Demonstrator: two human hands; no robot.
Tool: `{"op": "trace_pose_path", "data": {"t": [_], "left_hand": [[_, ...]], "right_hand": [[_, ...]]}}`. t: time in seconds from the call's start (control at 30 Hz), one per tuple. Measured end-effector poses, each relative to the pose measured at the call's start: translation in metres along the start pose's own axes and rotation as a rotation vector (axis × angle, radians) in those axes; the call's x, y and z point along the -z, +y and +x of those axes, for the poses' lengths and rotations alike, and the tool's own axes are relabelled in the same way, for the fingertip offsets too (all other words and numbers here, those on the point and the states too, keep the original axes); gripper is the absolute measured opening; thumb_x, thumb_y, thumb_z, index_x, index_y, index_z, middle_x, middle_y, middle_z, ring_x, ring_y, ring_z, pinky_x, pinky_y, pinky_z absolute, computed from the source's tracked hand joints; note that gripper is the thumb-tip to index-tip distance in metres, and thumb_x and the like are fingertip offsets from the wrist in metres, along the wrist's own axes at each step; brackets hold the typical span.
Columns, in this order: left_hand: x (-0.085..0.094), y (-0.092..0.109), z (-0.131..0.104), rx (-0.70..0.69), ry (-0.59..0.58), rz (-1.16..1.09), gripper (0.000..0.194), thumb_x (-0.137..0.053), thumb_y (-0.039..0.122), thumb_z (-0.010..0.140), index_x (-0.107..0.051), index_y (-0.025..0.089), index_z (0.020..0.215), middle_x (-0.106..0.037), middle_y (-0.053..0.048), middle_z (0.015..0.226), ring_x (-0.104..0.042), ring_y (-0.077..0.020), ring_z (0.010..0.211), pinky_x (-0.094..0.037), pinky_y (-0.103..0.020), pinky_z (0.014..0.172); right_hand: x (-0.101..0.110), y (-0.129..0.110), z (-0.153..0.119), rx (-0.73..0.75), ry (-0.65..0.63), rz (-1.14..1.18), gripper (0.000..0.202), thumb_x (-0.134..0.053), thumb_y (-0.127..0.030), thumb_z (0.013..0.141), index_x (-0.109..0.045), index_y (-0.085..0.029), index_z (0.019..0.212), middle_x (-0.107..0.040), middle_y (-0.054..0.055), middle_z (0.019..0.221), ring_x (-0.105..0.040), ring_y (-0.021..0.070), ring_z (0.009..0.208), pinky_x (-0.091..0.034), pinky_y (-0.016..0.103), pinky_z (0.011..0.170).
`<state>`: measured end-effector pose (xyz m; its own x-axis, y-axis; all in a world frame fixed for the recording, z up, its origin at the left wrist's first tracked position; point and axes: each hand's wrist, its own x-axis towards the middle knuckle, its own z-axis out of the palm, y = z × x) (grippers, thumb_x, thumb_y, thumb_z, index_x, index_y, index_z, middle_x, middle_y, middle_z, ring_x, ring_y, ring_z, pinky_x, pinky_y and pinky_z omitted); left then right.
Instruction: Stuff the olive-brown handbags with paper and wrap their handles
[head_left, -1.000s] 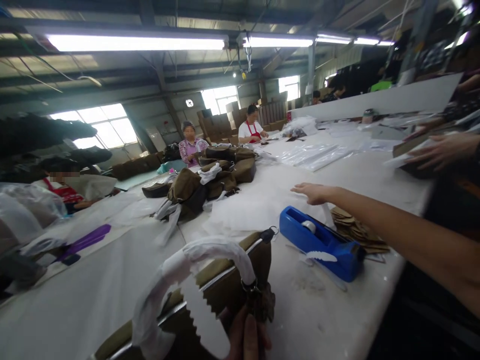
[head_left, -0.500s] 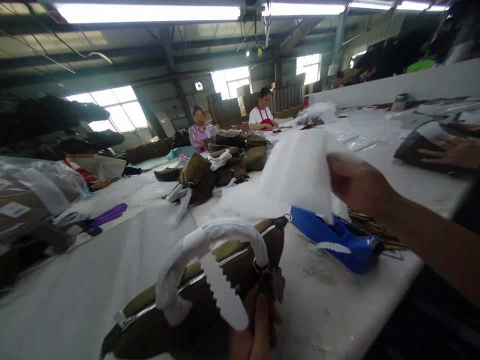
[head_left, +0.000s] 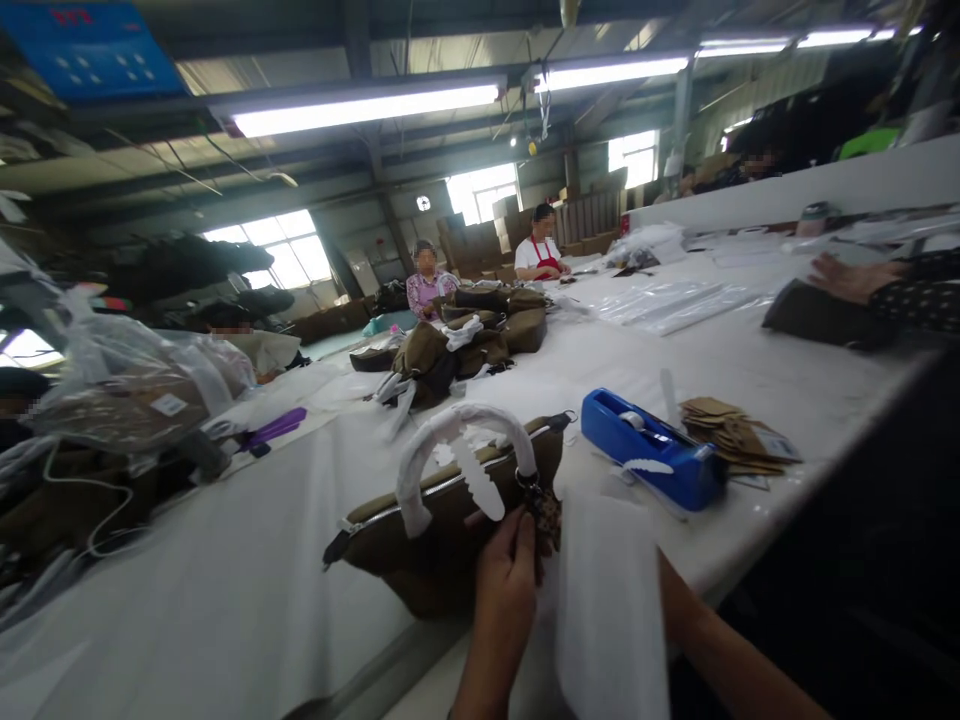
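A dark olive handbag [head_left: 435,560] with a silver zip stands on the white table in front of me. Its arched handle [head_left: 450,425] is wrapped in white material, and a white notched strip [head_left: 480,480] hangs beside it. My left hand [head_left: 510,570] pinches the dark charm [head_left: 546,520] hanging from the handle ring. To the right, a thin, translucent white sheet [head_left: 607,600] hangs upright close to the charm. My right hand [head_left: 673,590] is mostly behind this sheet and holds it; its fingers are hidden.
A blue tape dispenser [head_left: 652,450] and stacked brown cards [head_left: 739,435] lie to the right. Beyond them, a co-worker's hand [head_left: 855,278] rests on another bag [head_left: 806,315]. Piled olive bags [head_left: 427,360], purple strips [head_left: 277,427] and plastic-wrapped goods [head_left: 135,390] are farther off.
My right hand has brought the white sheet down and toward me, beside the charm. My left hand stays at the charm. The view has shifted, showing more of the left side.
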<state>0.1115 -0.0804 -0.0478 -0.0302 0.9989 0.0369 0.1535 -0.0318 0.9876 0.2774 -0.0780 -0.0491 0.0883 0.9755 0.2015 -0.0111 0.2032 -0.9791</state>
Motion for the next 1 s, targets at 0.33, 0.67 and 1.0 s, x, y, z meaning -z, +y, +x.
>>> {"op": "trace_pose_path", "data": {"t": [0.33,0.67,1.0], "left_hand": [[-0.013,0.002,-0.014,0.132,-0.054,-0.389,0.062,-0.065,0.066,0.086,-0.077,0.01,0.109,-0.077,-0.016,0.105,-0.07,-0.0311,0.105,-0.053,-0.04,0.095],[0.002,0.009,-0.004,0.15,-0.038,-0.281,0.054,-0.073,0.06,0.081,-0.071,0.012,0.106,-0.073,-0.007,0.077,-0.059,-0.0133,0.058,-0.04,-0.022,0.051],[-0.001,0.004,-0.005,0.023,-0.077,0.13,0.046,-0.057,0.062,0.092,-0.061,0.017,0.085,-0.063,-0.001,0.053,-0.046,-0.0104,0.041,-0.033,-0.022,0.044]], "right_hand": [[-0.005,0.016,-0.024,-0.114,-0.28,-0.058,0.047,-0.064,-0.06,0.089,-0.076,-0.016,0.103,-0.077,0.007,0.094,-0.07,0.0301,0.095,-0.056,0.038,0.084],[0.072,0.019,-0.02,0.196,-0.164,-0.764,0.031,-0.053,-0.035,0.097,-0.078,-0.023,0.112,-0.076,0.008,0.115,-0.07,0.0285,0.108,-0.053,0.038,0.094],[0.035,-0.027,0.024,0.201,-0.421,-0.753,0.026,-0.065,-0.036,0.09,-0.077,-0.021,0.108,-0.078,0.009,0.099,-0.072,0.0261,0.093,-0.051,0.032,0.084]]}}
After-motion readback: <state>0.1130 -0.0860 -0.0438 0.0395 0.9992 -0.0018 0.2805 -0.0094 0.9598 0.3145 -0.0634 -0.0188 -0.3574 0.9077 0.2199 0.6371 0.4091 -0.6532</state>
